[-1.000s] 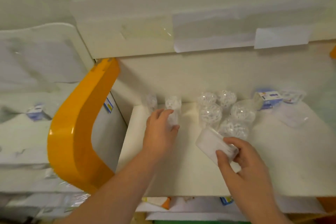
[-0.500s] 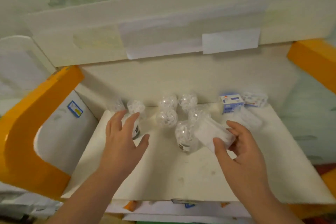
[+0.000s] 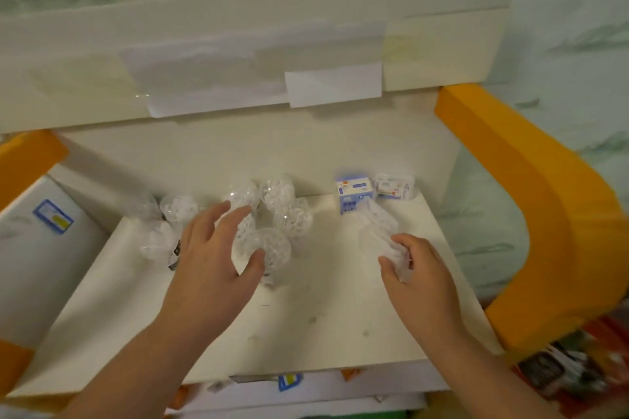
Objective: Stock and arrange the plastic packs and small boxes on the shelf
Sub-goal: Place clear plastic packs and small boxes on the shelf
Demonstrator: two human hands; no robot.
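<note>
The white shelf [image 3: 306, 326] carries a cluster of clear round packs [image 3: 272, 214] at its back left and a small blue box [image 3: 354, 194] at the back right. The left hand [image 3: 211, 262] hovers spread wide over the cluster, thumb beside the nearest pack [image 3: 269, 250]. The right hand [image 3: 420, 277] curls its fingers around a clear flat pack [image 3: 379, 235] near the box.

Single head-worn wide-angle view, looking forward and steeply down, close over the white shelf [image 3: 306, 326], edges curved.
</note>
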